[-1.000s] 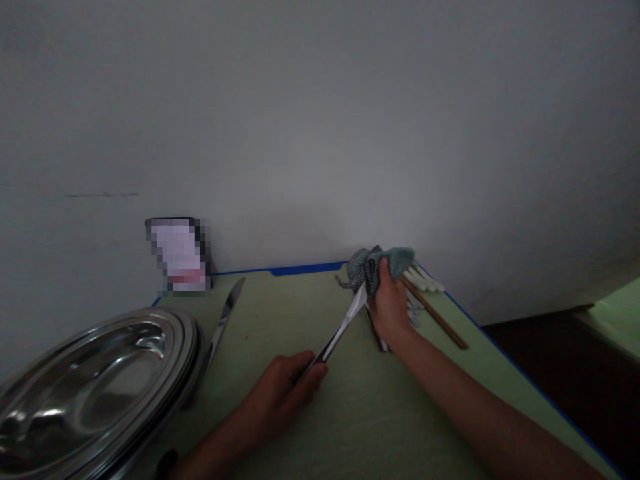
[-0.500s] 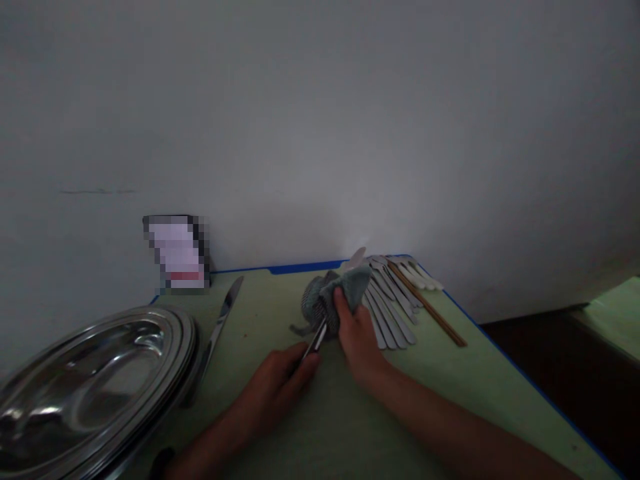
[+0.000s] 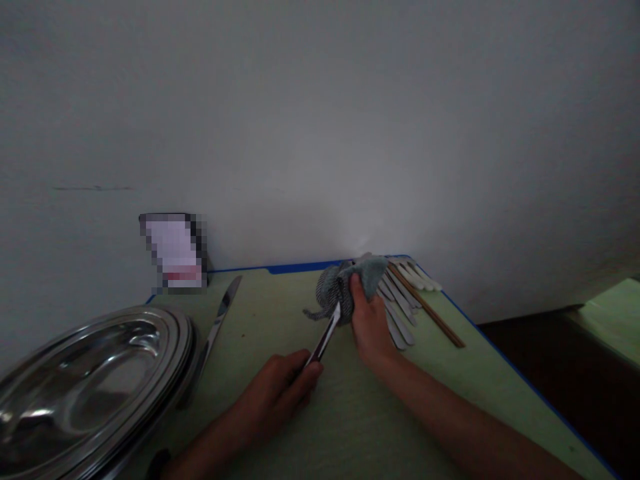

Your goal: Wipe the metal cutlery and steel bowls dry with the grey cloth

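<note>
My left hand (image 3: 287,383) is closed around the handle end of a metal table knife (image 3: 325,335), which slants up and away over the table. The far part of the knife is hidden in a bunched grey-green cloth (image 3: 333,290). My right hand (image 3: 370,323) grips that cloth around the knife, its thumb pressed on top. Just beyond and right of my right hand lie several metal pieces of cutlery (image 3: 400,330), fanned side by side and partly covered by the cloth and hand. A pair of brown chopsticks (image 3: 427,307) lies beside them.
White-handled spoons or forks (image 3: 423,277) lie at the back right corner. A single table knife (image 3: 220,320) lies left of centre, beside stacked oval metal trays (image 3: 175,340). A blurred-out phone-like device (image 3: 175,250) leans on the wall behind the green table (image 3: 270,300).
My right hand and the cloth have slid away and to the right along the knife, baring more of it near my left hand. The blade tip no longer shows past the cloth.
</note>
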Action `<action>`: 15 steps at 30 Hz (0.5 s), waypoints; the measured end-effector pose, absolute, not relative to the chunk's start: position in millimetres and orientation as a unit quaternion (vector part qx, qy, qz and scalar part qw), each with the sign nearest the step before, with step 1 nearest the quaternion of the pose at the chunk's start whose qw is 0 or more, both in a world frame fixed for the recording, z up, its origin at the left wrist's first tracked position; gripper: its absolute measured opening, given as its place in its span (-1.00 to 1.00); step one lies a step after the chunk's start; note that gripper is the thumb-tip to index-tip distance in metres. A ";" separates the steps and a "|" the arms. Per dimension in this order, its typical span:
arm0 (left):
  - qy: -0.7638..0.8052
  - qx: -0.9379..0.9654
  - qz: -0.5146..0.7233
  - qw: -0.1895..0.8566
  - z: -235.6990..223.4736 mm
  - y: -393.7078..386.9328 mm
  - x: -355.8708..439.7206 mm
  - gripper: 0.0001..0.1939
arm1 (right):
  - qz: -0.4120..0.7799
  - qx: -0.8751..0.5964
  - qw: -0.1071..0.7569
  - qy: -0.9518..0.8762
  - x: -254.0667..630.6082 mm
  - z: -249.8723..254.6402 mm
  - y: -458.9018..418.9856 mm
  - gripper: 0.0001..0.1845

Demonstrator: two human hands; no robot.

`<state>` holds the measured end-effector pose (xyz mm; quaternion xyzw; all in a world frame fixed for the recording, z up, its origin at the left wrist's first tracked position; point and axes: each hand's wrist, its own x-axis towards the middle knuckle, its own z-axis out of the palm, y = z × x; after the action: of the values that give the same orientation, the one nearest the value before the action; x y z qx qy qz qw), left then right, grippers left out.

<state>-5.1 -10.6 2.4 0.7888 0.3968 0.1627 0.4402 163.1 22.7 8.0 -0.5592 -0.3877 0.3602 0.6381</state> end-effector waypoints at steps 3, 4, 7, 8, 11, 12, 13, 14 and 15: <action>0.406 0.777 0.175 0.448 1.6 -9.9 -4.2 -0.61 | 0.399 -0.587 0.572 -0.411 140.2 2.5 2.6 -0.43; 0.409 0.775 0.178 0.449 1.5 -9.2 -4.0 -0.61 | 0.406 -0.592 0.562 -0.411 135.1 1.1 -2.2 -0.43; 0.418 0.768 0.181 0.451 1.5 -5.8 -4.7 -0.59 | 0.407 -0.594 0.554 -0.418 130.8 -0.6 -5.7 -0.46; 0.421 0.763 0.183 0.455 1.6 -4.7 -5.2 -0.58 | 0.405 -0.588 0.555 -0.427 133.2 -0.2 -2.9 -0.47; 0.422 0.757 0.180 0.466 2.3 -2.9 -7.1 -0.57 | 0.386 -0.564 0.592 -0.427 150.6 4.9 13.6 -0.50; 0.419 0.759 0.175 0.467 2.7 -3.0 -7.6 -0.57 | 0.368 -0.556 0.627 -0.403 158.8 7.8 20.3 -0.51; 0.416 0.762 0.169 0.467 3.1 -3.4 -8.0 -0.57 | 0.356 -0.541 0.658 -0.384 167.5 11.1 26.7 -0.52; 0.411 0.766 0.162 0.466 3.5 -4.0 -8.2 -0.57 | 0.352 -0.529 0.678 -0.368 176.1 14.5 32.6 -0.51; 0.407 0.770 0.157 0.467 3.9 -4.6 -8.3 -0.58 | 0.352 -0.520 0.689 -0.362 184.0 17.8 37.6 -0.50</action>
<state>-8.3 -4.6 3.9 0.7695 0.4065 0.1567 0.4669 184.0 37.6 17.8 -0.5199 -0.3625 0.3524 0.6886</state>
